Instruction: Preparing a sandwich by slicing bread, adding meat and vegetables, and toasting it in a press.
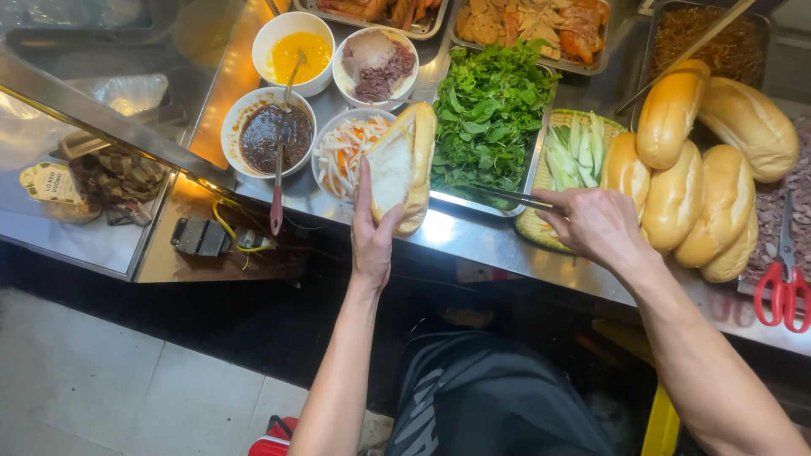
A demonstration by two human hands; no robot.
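Head view: a stainless-steel counter (473, 241) of a street food stall runs across the frame above a pale tiled floor, crowded with bowls and trays.

The left hand (372, 232) holds a split golden-crusted baguette with a white crumb (404, 165) upright over the counter's near edge, just in front of the white bowl of shredded carrot and radish pickle (342, 152). Its fingers are closed around the loaf's lower half, thumb on the open cut face. The bread looks light, with a brittle crust and a soft, crushable inside, so a loose cradle under the lower back of the crust seems the safest hold; squeezing near the slit would likely flatten or tear it.

The right hand (596, 224) has its fingers closed on a pair of thin dark metal chopsticks (515, 198), tips at the tray of green leafy herbs (490, 110). The leaves look limp and light.

Beside that tray lie sliced cucumber in a woven basket (579, 148) and a stack of whole golden baguettes (693, 169); red-handled scissors (786, 283) lie at the right edge.
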